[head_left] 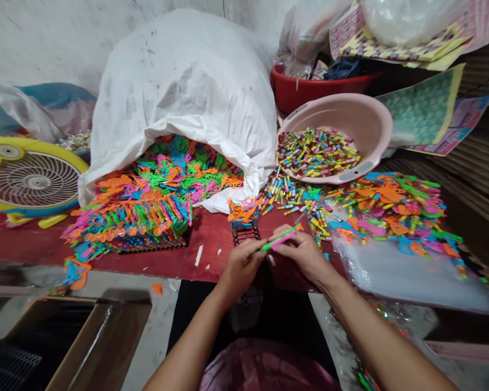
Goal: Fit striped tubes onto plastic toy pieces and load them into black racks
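Observation:
Several small flat plastic pieces in green, pink and orange are held between my two hands above the table's front edge. My right hand is closed round them from the right. On the other side, my left hand pinches close to their green end; its fingertips are partly hidden. Just beyond my hands lies a narrow black grid rack, with orange and blue pieces set upright at its far end. A longer row of upright colourful pieces fills another rack to the left.
A big white sack spills loose plastic pieces. The pink basin holds tiny colourful tubes, some scattered beside it. At right, a colourful pile lies near clear plastic bags. A yellow fan and cardboard box are left.

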Demonstrator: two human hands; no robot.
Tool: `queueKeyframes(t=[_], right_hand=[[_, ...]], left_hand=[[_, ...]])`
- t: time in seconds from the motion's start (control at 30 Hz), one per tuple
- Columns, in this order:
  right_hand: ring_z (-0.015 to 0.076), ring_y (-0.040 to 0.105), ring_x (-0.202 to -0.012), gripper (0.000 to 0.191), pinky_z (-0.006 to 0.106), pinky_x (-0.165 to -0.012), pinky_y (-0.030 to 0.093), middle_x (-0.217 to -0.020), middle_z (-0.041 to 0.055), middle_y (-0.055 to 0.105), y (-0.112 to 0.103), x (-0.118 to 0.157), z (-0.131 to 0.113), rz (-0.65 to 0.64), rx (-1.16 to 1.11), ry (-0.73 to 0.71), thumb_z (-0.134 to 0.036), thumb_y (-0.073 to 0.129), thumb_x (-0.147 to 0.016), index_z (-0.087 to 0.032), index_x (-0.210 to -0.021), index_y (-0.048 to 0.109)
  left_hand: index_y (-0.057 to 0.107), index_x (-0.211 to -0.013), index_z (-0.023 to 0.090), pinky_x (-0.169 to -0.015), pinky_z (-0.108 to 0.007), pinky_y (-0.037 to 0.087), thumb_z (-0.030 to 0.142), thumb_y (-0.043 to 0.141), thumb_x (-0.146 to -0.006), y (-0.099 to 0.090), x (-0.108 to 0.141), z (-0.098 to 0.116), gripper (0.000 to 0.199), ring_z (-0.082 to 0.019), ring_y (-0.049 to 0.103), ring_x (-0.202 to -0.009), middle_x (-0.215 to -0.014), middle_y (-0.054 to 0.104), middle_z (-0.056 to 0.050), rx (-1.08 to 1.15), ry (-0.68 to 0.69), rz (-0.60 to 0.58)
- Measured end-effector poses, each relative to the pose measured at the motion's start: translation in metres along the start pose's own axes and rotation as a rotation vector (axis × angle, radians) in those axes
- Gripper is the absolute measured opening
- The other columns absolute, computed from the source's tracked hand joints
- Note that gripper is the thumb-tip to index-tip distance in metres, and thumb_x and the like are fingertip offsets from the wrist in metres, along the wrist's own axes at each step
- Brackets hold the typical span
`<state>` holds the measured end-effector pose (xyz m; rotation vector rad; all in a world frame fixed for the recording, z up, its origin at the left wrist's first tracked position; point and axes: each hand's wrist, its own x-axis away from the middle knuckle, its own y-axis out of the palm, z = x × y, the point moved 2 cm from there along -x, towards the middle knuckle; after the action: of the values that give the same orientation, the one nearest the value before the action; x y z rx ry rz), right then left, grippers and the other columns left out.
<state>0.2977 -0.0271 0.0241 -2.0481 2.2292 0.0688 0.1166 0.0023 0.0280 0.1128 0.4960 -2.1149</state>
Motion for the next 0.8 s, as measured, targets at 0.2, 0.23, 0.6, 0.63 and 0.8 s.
queueKeyframes(t=[0.2, 0.23, 0.6, 0.63, 0.8], right_hand=[[0.0159, 0.062, -0.055, 0.031, 0.027, -0.056, 0.049, -0.061, 0.0036, 0.068, -0.002, -0.021, 0.011, 0.223, 0.062, 0.123, -0.045, 0.076, -0.074, -0.015, -0.07, 0.066], [0.0165, 0.063, -0.055, 0.033, 0.027, -0.056, 0.048, -0.06, 0.0049, 0.069, -0.001, -0.023, 0.012, 0.235, 0.104, 0.118, -0.046, 0.075, -0.074, -0.015, -0.066, 0.066], [0.0143, 0.054, -0.052, 0.028, 0.024, -0.051, 0.04, -0.055, 0.001, 0.063, 0.016, -0.031, 0.013, 0.278, 0.445, -0.096, -0.04, 0.065, -0.079, -0.019, -0.061, 0.064], [0.0135, 0.051, -0.051, 0.029, 0.024, -0.05, 0.038, -0.053, -0.0003, 0.06, 0.016, -0.03, 0.012, 0.29, 0.48, -0.116, -0.04, 0.065, -0.08, -0.019, -0.059, 0.062], [0.0131, 0.047, -0.055, 0.03, 0.025, -0.053, 0.034, -0.056, -0.0021, 0.052, 0.017, -0.031, 0.012, 0.291, 0.606, -0.224, -0.039, 0.062, -0.083, -0.019, -0.061, 0.06]], left_hand=[[0.071, -0.106, 0.021, -0.087, -0.036, 0.045, 0.024, 0.056, -0.093, -0.007, 0.016, -0.013, 0.02, -0.02, 0.06, -0.095, -0.1, 0.07, -0.006, -0.386, 0.002, 0.216], [0.071, -0.104, 0.021, -0.088, -0.037, 0.044, 0.023, 0.057, -0.092, -0.007, 0.018, -0.014, 0.019, -0.02, 0.059, -0.096, -0.1, 0.07, -0.006, -0.452, 0.002, 0.21], [0.067, -0.107, 0.023, -0.089, -0.043, 0.04, 0.026, 0.061, -0.089, -0.002, 0.025, -0.024, 0.019, -0.024, 0.053, -0.103, -0.111, 0.065, -0.006, -0.641, 0.0, 0.153], [0.067, -0.107, 0.024, -0.089, -0.043, 0.04, 0.026, 0.061, -0.089, -0.002, 0.025, -0.024, 0.019, -0.024, 0.053, -0.103, -0.111, 0.065, -0.006, -0.643, 0.0, 0.151], [0.067, -0.107, 0.024, -0.089, -0.044, 0.04, 0.026, 0.06, -0.089, -0.002, 0.024, -0.025, 0.019, -0.025, 0.053, -0.104, -0.111, 0.065, -0.006, -0.649, -0.01, 0.14]])
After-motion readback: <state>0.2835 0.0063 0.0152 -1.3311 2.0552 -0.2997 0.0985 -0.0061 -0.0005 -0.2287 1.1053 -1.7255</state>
